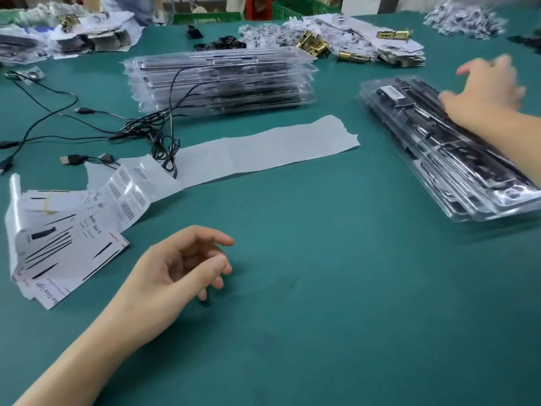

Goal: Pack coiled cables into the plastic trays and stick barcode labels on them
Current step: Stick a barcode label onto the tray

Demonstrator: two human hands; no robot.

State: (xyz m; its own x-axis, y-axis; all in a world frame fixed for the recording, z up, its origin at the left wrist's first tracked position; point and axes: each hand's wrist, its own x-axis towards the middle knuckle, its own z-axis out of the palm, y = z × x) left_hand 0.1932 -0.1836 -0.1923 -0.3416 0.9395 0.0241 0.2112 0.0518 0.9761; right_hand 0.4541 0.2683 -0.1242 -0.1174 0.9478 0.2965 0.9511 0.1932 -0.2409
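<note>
the left hand is seen low over the green table near the front, fingers loosely curled, nothing held in them. whether it's actually touching the surface can't be told.

the right hand is stretched out over the far end of the right-side pile of trays. its fingers are spread wide and pretty blurred, so no grip can be made out and nothing looks pinched. real contact with the top tray can't be confirmed either.

that pile is made of clear plastic trays lying slanted across the right of the table, with dark contents seen through the plastic. a white barcode label is stuck on the top tray near its far end, just beside the right hand.

a second, neater stack of trays is parked in the middle at the back, also filled with dark stuff. loose cables are left tangled on the table just left of it, one strand draped up over the stack's corner, and a usb plug is lying nearer the front left.

a long white backing strip is stretched across the table in front of the middle stack. its left end runs into a label sheet with barcodes still on it. a messy heap of printed cards is piled just left of the left hand.

further back, paper heaps with brass-coloured bits are scattered about.
</note>
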